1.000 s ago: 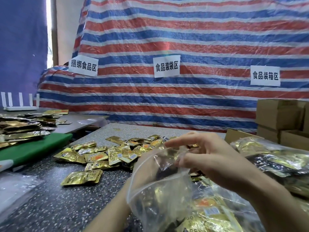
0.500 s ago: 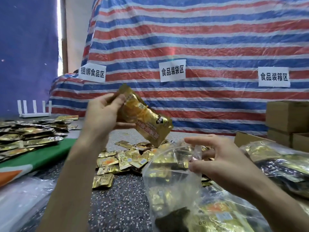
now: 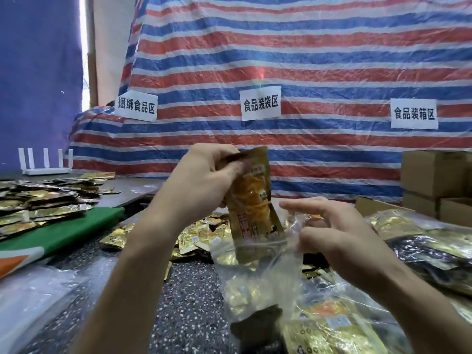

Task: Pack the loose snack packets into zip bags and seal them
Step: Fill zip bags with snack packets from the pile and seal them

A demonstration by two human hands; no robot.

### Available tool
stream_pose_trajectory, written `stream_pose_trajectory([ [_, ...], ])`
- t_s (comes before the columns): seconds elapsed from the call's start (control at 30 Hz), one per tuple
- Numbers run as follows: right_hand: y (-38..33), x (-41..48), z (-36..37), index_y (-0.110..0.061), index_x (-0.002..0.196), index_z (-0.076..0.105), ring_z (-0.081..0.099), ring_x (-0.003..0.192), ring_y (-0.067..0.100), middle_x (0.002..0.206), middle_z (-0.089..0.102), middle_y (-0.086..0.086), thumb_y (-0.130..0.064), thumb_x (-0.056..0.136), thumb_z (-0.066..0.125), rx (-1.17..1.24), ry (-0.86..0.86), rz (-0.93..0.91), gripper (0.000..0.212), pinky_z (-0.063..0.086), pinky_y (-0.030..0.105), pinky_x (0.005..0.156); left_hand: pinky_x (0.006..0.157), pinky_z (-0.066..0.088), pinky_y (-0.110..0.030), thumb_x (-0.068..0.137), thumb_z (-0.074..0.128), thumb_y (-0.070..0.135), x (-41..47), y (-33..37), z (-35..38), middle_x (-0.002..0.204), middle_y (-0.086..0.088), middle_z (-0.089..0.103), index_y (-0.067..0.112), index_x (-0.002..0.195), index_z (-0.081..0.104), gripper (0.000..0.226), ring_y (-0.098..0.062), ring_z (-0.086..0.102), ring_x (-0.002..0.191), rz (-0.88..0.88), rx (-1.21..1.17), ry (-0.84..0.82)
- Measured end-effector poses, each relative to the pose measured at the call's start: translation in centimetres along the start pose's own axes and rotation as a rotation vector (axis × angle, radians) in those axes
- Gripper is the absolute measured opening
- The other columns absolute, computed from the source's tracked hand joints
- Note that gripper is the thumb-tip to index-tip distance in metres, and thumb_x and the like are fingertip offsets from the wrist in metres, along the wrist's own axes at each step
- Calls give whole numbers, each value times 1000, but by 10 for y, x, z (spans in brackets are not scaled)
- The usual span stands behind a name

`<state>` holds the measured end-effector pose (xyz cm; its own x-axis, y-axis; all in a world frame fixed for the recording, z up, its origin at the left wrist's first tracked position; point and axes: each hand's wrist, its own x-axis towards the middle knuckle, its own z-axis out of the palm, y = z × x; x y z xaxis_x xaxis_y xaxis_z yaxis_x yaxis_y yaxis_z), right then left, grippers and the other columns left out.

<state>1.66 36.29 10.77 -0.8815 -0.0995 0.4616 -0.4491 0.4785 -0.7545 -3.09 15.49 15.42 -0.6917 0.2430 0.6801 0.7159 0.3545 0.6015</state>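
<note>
My left hand (image 3: 204,175) grips the top of a gold snack packet (image 3: 252,205) held upright, its lower end inside the mouth of a clear zip bag (image 3: 258,279). My right hand (image 3: 332,233) pinches the bag's right rim and holds the mouth apart. Several gold packets and a dark one lie inside the bag. Loose gold packets (image 3: 201,233) are heaped on the speckled table (image 3: 189,302) behind the bag.
Filled zip bags (image 3: 434,244) lie at the right, with cardboard boxes (image 3: 434,172) behind them. At the left, stacked packets (image 3: 38,203) sit on a green board (image 3: 63,233). Clear plastic (image 3: 30,297) covers the near left. A striped tarp (image 3: 306,60) hangs behind.
My left hand came out of the bag, lifted a gold packet high, then brought it down and right into the bag's mouth. My right hand kept hold of the rim.
</note>
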Motion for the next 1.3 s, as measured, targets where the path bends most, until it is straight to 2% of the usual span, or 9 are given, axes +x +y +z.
stream_pose_trajectory([
  [0.1,4,1,1,-29,137,59,63,108,10,125,60,-13,-2,83,65,-60,38,8,61,59,34,85,78,57,-31,100,55,16,1,-4,4,85,1,73,14,91,73,20,-15,68,82,-41,-47,-139],
  [0.2,4,2,2,-30,140,57,57,115,6,132,55,-16,0,87,64,-97,45,-5,61,55,40,97,68,55,-21,99,56,13,0,-6,3,85,1,75,8,95,73,18,-9,70,78,-81,-151,-216],
  [0.4,-3,-1,-1,-39,139,55,56,111,-5,122,51,-29,-11,91,69,-174,-85,-36,58,55,29,94,53,52,-17,100,56,20,1,-1,4,70,6,70,13,90,71,19,-5,67,63,-156,-271,15],
  [0.57,-6,-2,-1,-37,129,61,61,109,-3,117,60,-25,-7,83,75,33,-67,-82,57,58,32,91,52,56,-22,99,59,22,3,1,10,66,7,68,14,86,70,19,-5,65,60,-190,-235,166],
  [0.73,-2,2,3,-20,135,61,68,99,7,121,62,-11,5,84,73,182,97,-151,58,60,24,76,48,49,-15,97,62,23,-2,4,23,74,3,72,12,89,73,17,-3,64,58,-356,-227,-121],
  [0.8,2,3,4,-19,131,64,73,92,13,119,65,-6,10,85,70,255,156,-116,54,61,24,70,54,56,-26,97,60,27,-3,2,21,80,-2,71,12,98,72,18,-11,66,64,-408,-210,-283],
  [0.87,7,5,6,-23,125,68,75,85,21,113,72,1,9,86,70,237,212,-68,50,64,34,70,58,58,-35,96,62,27,-4,-1,16,80,-6,71,12,95,69,16,-19,68,66,-409,-173,-331],
  [1.1,8,5,-1,-28,100,77,76,72,23,102,72,-1,3,79,79,220,279,-106,37,63,36,59,53,53,-18,79,79,15,1,-7,21,72,-5,75,7,82,73,10,-12,72,65,-86,-155,-56],
  [1.3,1,1,-23,-25,102,75,76,77,19,95,75,5,-11,75,80,139,154,-138,30,61,30,56,66,57,-17,86,70,1,4,-12,19,79,2,72,16,86,66,15,-8,74,81,324,-126,-61],
])
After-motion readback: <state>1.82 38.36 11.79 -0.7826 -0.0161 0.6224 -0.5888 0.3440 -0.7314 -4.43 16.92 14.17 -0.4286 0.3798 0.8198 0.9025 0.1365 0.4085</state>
